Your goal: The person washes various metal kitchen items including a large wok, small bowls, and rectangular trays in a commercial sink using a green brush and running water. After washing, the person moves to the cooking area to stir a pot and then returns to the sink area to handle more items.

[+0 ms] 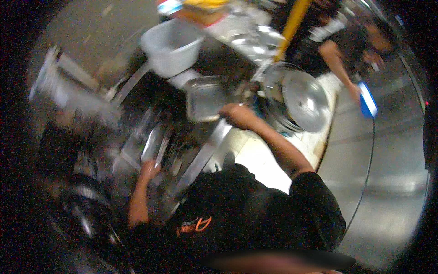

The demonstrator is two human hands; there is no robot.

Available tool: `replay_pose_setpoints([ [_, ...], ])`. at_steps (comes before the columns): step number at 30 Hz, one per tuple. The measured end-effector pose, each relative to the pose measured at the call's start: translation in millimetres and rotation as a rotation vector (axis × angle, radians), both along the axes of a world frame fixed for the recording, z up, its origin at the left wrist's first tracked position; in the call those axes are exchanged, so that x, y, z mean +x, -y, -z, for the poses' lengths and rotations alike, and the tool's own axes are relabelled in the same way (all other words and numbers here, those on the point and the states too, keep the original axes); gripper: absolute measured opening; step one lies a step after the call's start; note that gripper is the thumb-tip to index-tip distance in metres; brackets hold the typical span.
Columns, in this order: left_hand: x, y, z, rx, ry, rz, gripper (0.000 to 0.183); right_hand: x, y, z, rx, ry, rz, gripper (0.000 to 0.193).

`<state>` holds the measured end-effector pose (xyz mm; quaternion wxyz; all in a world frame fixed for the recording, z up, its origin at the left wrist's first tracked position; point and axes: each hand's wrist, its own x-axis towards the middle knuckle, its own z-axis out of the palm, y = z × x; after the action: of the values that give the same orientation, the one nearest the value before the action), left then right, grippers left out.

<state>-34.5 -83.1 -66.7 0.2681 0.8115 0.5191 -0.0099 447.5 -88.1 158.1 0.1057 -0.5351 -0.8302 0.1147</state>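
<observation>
Pan point(207, 99) apparently against right hand point(238, 116)

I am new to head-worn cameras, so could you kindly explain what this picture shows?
There is no robot: a fisheye camera on a person's head looks down at their bare hands, which is why straight edges bend. The right hand is at the edge of a square pan; the left hand is by a shiny item too blurred to name. Whether either hand grips is unclear. Around them are a white tub and metal bowls, their support hard to make out. A co-worker's hand is at a blue item.
</observation>
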Motion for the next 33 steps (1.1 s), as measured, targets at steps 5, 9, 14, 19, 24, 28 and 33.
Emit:
replay_pose_setpoints([
  [5,-8,-56,-86,0.087,0.581,-0.281,0.028,37,14,78,-0.041,-0.015,0.123,0.017],
  [9,-2,-131,-100,0.120,0.423,-0.448,0.036,50,3,115,0.013,0.028,0.119,0.019],
  [14,-68,-134,-111,0.216,0.163,-0.319,0.027,9,9,88,0.172,-0.090,0.004,0.024],
  [19,6,-137,-153,0.278,-0.100,-0.595,0.048,37,26,51,0.151,-0.131,0.163,0.034],
  [24,13,-85,-171,0.240,0.621,-1.192,0.068,39,49,8,0.200,-0.293,0.119,0.034],
  [28,-5,-32,-154,0.211,0.966,-1.499,0.074,6,49,-6,0.074,-0.540,0.037,0.032],
  [33,-18,-14,-143,-0.090,1.073,-1.735,0.084,-76,8,12,-0.420,-0.820,0.080,0.055],
])
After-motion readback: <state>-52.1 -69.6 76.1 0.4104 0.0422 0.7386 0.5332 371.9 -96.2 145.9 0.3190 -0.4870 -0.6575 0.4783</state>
